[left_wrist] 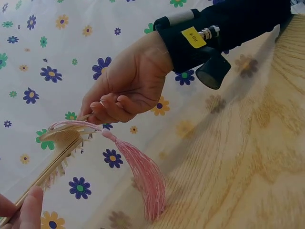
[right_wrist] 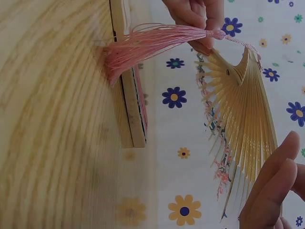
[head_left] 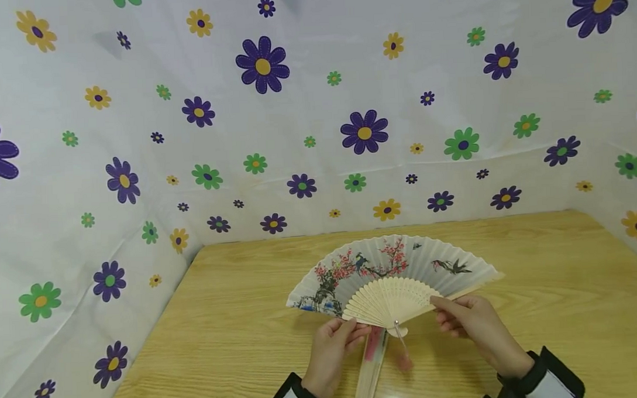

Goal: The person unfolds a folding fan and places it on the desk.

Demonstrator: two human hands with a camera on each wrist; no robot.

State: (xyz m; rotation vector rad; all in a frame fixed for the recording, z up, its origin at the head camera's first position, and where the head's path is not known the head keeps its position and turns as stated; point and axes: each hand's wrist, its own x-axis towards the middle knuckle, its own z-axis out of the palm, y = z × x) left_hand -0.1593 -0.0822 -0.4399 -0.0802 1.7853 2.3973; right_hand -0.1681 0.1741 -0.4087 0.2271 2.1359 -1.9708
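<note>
A folding fan is spread wide above the table, its pale cloth painted with pink blossoms and birds. My left hand pinches the left outer stick near the pivot, thumb on top. On the opposite side, my right hand grips the right outer stick between thumb and fingers. A pink tassel hangs on a cord from the pivot end. In the right wrist view the pale wooden ribs fan out between both hands.
Beneath the fan, a long narrow pale object with a pink and grey printed part lies on the wooden table. White cloth printed with flowers hangs behind the table and along both sides.
</note>
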